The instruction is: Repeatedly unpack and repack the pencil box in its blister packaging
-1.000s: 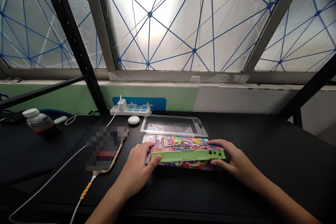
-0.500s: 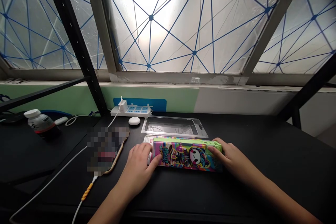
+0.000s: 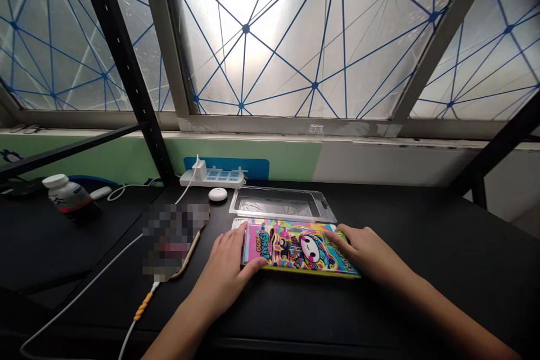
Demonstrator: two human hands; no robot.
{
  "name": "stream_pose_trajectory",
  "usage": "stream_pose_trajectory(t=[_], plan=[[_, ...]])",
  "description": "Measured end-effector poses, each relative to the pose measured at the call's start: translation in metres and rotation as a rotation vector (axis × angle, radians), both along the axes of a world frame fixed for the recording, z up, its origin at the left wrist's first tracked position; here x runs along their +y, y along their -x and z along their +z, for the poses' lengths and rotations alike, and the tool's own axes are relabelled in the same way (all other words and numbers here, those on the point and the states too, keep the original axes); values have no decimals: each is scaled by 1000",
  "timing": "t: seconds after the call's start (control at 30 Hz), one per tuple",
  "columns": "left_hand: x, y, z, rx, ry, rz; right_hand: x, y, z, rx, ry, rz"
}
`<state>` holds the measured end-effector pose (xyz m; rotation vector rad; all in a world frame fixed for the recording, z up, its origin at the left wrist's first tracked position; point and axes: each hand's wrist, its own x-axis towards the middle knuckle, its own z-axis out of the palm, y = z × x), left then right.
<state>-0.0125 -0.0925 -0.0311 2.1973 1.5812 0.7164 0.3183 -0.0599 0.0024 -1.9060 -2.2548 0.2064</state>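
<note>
A colourful pencil case (image 3: 295, 248) with a cartoon face and green edges lies flat on the black desk (image 3: 422, 270), picture side up. My left hand (image 3: 230, 267) grips its left end, thumb along the near edge. At the right end my right hand (image 3: 371, 256) rests on top of the case, fingers laid over its corner. A clear plastic blister shell (image 3: 282, 203) lies just behind the case. A card insert shows as a thin strip under the case's far edge.
A phone (image 3: 175, 239) with a white charging cable (image 3: 84, 292) lies left of my left hand. Behind it are a white power strip (image 3: 212, 178), a small white round object (image 3: 217, 194) and a white-capped bottle (image 3: 70, 198). Black shelf posts (image 3: 126, 73) rise at the left.
The pencil case has been turned from standing on its edge to lying flat, picture side up. Both hands stayed at its ends.
</note>
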Motion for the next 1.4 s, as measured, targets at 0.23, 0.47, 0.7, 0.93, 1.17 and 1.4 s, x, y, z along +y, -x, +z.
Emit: stream_pose_trajectory(t=[0.23,0.47,0.7,0.93,1.17,1.4], plan=[[2,0,-2,38,36,-26,7,0,-3,-103,-109,63],[0,0,-1,41,30,-22,8,12,-1,-278,-331,159],[-1,-1,-1,9,33,-19,12,30,1,-294,-428,293],[0,-3,2,-32,38,14,8,61,6,-46,-304,378],[-2,-4,6,-45,49,26,14,89,-2,-9,-313,415],[-2,-6,9,-49,59,40,18,95,-3,-25,-313,382]])
